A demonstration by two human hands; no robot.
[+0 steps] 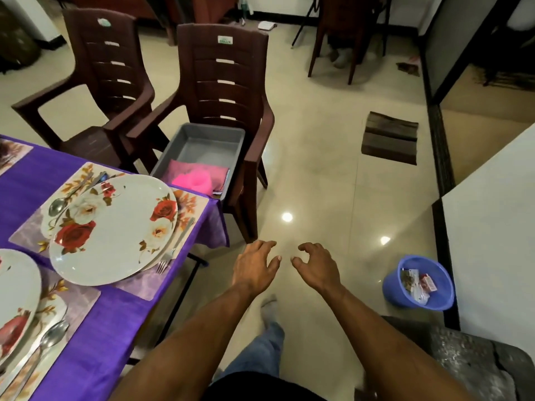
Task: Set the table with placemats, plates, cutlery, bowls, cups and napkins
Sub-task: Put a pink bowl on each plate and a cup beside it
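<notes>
A table with a purple cloth fills the lower left. On a floral placemat lies a white plate with red roses, a spoon to its left and a fork to its right. A second plate with a spoon sits at the left edge. A grey tub on a brown chair holds pink napkins. My left hand and my right hand hang over the floor, right of the table, fingers loosely curled, holding nothing.
A second brown chair stands left of the first. A blue bin with wrappers sits on the floor at right, beside a white wall. A dark mat lies farther back. My foot in a sock shows below my hands.
</notes>
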